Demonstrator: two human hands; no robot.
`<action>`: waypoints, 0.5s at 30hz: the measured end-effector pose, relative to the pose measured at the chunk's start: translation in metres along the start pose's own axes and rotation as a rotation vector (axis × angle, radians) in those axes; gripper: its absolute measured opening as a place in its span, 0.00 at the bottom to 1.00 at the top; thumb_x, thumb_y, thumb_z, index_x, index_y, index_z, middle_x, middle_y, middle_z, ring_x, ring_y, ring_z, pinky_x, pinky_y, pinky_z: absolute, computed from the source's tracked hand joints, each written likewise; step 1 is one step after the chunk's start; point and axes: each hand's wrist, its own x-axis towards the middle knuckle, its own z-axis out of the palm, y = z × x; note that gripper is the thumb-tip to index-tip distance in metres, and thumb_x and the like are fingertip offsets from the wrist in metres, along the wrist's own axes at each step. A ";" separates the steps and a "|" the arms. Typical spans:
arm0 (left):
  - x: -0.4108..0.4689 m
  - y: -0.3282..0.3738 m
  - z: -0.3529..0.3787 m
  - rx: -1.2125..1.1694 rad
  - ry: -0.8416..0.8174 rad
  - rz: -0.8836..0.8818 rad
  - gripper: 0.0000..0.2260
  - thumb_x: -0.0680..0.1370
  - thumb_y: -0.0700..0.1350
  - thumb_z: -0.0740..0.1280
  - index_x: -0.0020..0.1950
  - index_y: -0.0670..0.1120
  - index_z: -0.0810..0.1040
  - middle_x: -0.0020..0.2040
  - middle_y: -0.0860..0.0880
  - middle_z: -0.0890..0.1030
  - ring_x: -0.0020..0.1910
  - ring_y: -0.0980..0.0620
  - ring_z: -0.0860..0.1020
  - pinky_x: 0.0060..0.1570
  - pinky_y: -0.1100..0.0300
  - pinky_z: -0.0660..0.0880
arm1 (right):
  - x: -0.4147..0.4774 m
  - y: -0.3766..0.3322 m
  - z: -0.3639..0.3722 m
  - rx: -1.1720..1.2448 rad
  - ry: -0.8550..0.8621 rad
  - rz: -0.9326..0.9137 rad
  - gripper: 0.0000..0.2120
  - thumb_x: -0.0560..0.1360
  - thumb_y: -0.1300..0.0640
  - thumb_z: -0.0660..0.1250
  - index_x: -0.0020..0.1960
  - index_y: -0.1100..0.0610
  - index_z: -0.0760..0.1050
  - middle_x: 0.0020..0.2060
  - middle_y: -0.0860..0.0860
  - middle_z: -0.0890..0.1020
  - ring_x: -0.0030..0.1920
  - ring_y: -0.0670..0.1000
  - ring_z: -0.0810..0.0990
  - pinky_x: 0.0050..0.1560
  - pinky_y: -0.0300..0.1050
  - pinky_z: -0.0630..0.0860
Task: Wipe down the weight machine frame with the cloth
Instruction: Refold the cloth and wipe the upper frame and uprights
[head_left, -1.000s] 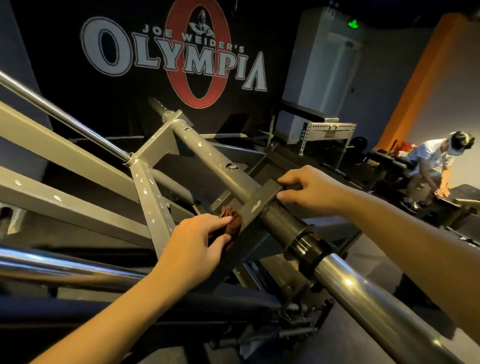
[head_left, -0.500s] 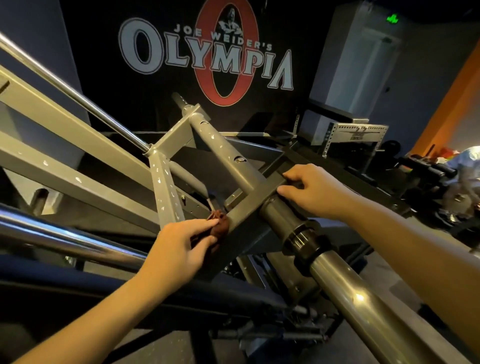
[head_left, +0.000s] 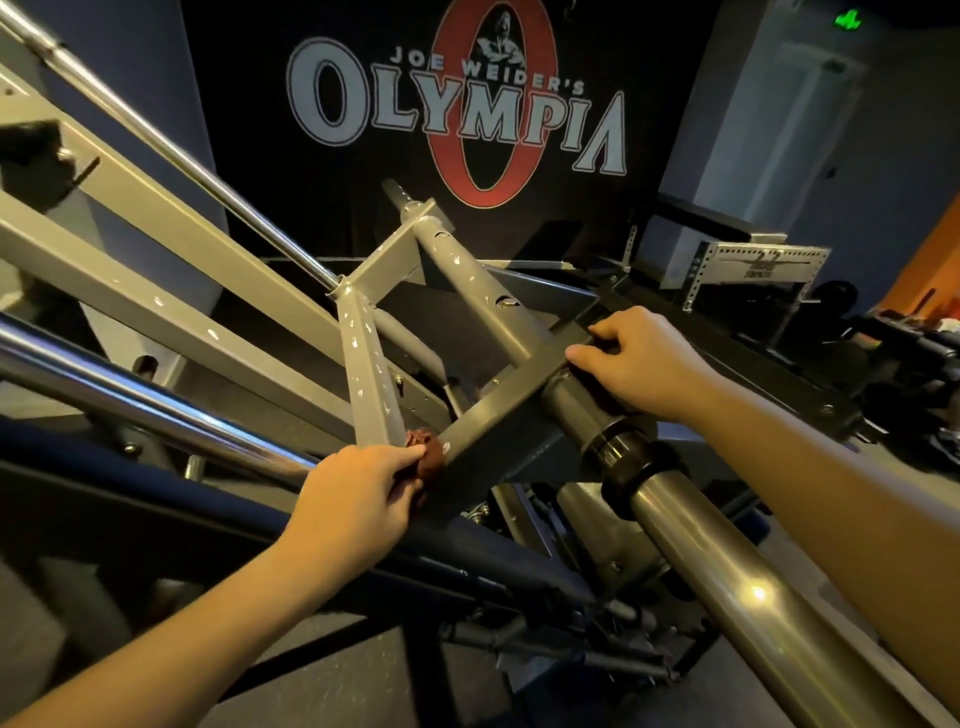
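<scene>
The grey weight machine frame (head_left: 371, 364) fills the middle of the view, its paint chipped in several spots. A flat grey cross bar (head_left: 498, 410) runs from lower left to upper right. My left hand (head_left: 353, 506) pinches a bunched dark reddish-brown cloth (head_left: 428, 457) against the lower left end of that cross bar. My right hand (head_left: 641, 364) grips the upper end of the cross bar where it meets the thick dark sleeve (head_left: 576, 410). Most of the cloth is hidden under my fingers.
A thick chrome bar (head_left: 753, 597) with a black collar (head_left: 628, 457) runs to the lower right. More chrome rods (head_left: 145, 400) cross at the left. A wall banner (head_left: 457, 104) hangs behind, and a perforated rack (head_left: 753, 275) stands at the right.
My left hand has slid the cloth down and left along the cross bar to its lower end. My right hand keeps its grip. The view has turned left, so the person at right is gone.
</scene>
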 end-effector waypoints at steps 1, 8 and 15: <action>0.005 0.002 -0.004 0.040 -0.033 -0.011 0.17 0.80 0.50 0.69 0.69 0.59 0.78 0.60 0.55 0.83 0.61 0.54 0.79 0.66 0.55 0.73 | 0.000 -0.002 0.000 -0.006 0.007 0.003 0.10 0.81 0.48 0.67 0.51 0.55 0.81 0.42 0.51 0.83 0.42 0.47 0.82 0.42 0.38 0.75; 0.057 0.047 -0.016 -0.374 0.046 0.054 0.16 0.80 0.44 0.70 0.68 0.52 0.81 0.62 0.53 0.84 0.60 0.57 0.79 0.68 0.51 0.74 | -0.002 -0.002 -0.002 -0.015 -0.011 0.001 0.11 0.81 0.48 0.67 0.52 0.55 0.82 0.41 0.51 0.84 0.42 0.48 0.83 0.42 0.40 0.77; 0.019 0.010 -0.026 0.201 -0.188 -0.031 0.18 0.80 0.49 0.70 0.70 0.57 0.78 0.61 0.52 0.82 0.61 0.53 0.79 0.62 0.59 0.73 | 0.003 0.001 0.002 -0.052 0.013 -0.020 0.11 0.81 0.48 0.67 0.50 0.56 0.81 0.41 0.52 0.84 0.42 0.49 0.83 0.44 0.41 0.78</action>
